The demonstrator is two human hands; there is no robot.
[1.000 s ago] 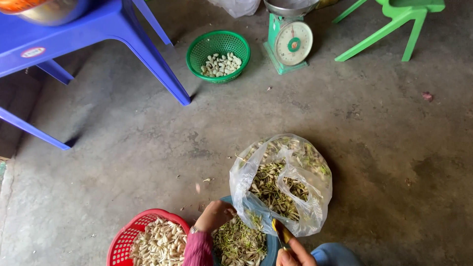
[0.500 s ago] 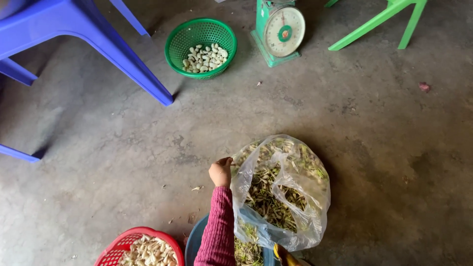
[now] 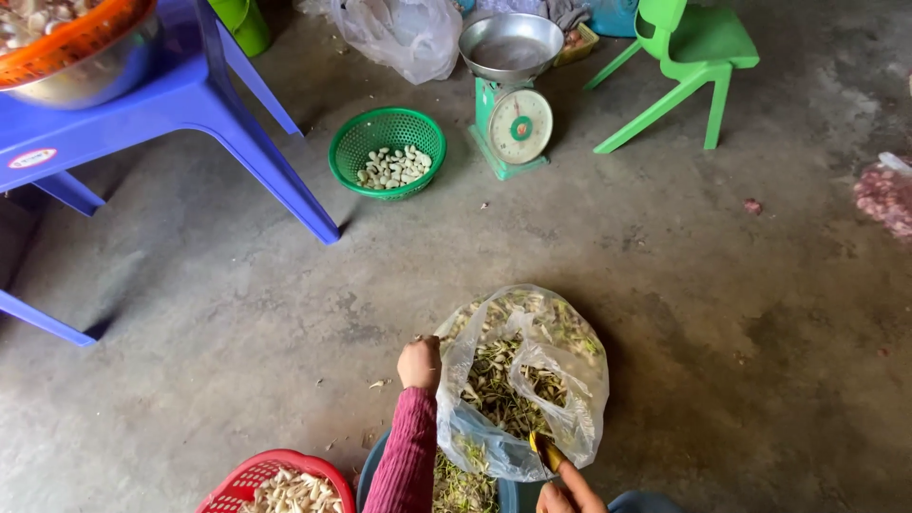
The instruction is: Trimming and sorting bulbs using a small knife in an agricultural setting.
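Note:
My left hand (image 3: 419,364), in a dark pink sleeve, is closed on a small scrap at the left rim of a clear plastic bag (image 3: 570,375) that holds greenish peelings. Low at the frame's bottom edge, my right hand (image 3: 567,490) grips a small knife with a yellow handle (image 3: 544,452), touching the bag's near side. Below my forearm sits a dark blue basin (image 3: 372,473) with more peelings in it. A red basket (image 3: 249,472) of pale cloves stands at the bottom left.
A green basket (image 3: 353,152) with peeled cloves sits on the concrete floor beside a green weighing scale (image 3: 513,119). A blue plastic table (image 3: 190,95) carries a metal bowl (image 3: 76,81) top left. A green chair (image 3: 698,57) stands top right.
My left hand rose from the basin to the bag's left rim. The view tilted up, showing the scale, chair and table more fully.

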